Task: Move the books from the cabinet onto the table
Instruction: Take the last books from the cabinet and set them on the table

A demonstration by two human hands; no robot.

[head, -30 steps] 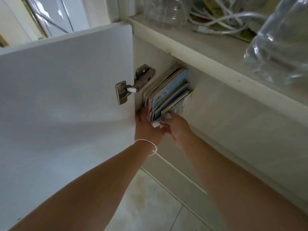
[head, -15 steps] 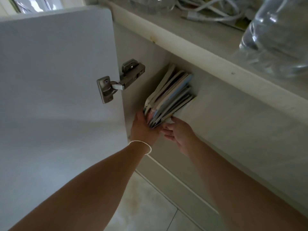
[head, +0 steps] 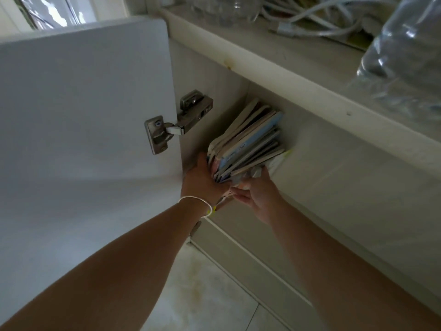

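A stack of thin books (head: 248, 142) with beige and light blue covers stands on edge inside the open cabinet (head: 334, 177), leaning against its left wall. My left hand (head: 202, 180), a thin white bangle on its wrist, presses flat against the left side of the stack near its bottom. My right hand (head: 257, 192) grips the stack's lower right corner from below, fingers curled around the outer books. The stack's bottom edge is hidden behind both hands.
The white cabinet door (head: 83, 111) stands open at the left on a metal hinge (head: 176, 123). Above, the countertop (head: 298, 58) holds a clear plastic bottle (head: 403, 51), white cables (head: 310, 17) and a glass jar. Pale floor tiles (head: 202, 295) lie below.
The books have tilted and slid a little outward between my hands. My right hand has closed around the lower right corner. The view has shifted slightly.
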